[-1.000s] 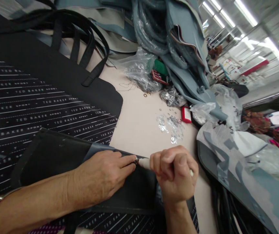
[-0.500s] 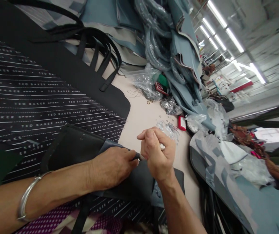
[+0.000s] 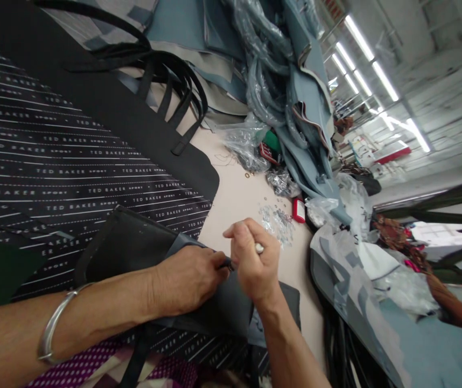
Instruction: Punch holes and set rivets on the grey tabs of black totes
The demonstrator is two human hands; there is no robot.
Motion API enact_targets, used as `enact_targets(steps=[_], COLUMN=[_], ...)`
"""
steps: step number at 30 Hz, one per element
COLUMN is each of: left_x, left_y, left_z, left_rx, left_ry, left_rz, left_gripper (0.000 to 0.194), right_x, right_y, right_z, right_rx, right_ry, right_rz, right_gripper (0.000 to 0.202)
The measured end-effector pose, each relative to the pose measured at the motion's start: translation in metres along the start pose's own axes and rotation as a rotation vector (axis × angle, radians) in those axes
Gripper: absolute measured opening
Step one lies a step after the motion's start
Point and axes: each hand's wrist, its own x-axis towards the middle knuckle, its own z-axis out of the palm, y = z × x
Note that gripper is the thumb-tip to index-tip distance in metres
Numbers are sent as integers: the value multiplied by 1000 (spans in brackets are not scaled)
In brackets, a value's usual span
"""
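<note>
My left hand lies over a black leather-like bag piece, fingers closed on its raised dark edge. My right hand is a fist around a slim tool with a pale rounded handle end that pokes out above the fingers. This fist meets the edge right beside my left fingertips. The tool's tip is hidden, so its kind does not show. Beneath the bag piece spreads black lining fabric printed with white lettering.
Small metal rings and clear bits are scattered on the pale tabletop. A red box lies beside them. Black straps curve across the back left. Blue-grey panels in plastic are piled behind; more grey material lies at right.
My right fist has shifted slightly left and its handle end sits a little lower. My left hand keeps its hold on the edge. The whole view has swung slightly.
</note>
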Motion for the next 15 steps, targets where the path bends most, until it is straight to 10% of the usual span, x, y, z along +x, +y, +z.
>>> enact_targets(steps=[7,11,15], left_x=[0,1,2], left_y=[5,4,3], left_z=[-13,-13,-13], left_rx=[17,20,38], left_ry=[-32,-28,7], left_rz=[-74,-100,-88], left_gripper=[8,9,11], right_x=[-15,-28,-65], right_y=[-8,4,-9], right_z=[-4,-6,-45], right_rx=[424,322,-289], right_ry=[436,306,-7], right_rz=[-155,113,391], right_gripper=[24,34,31])
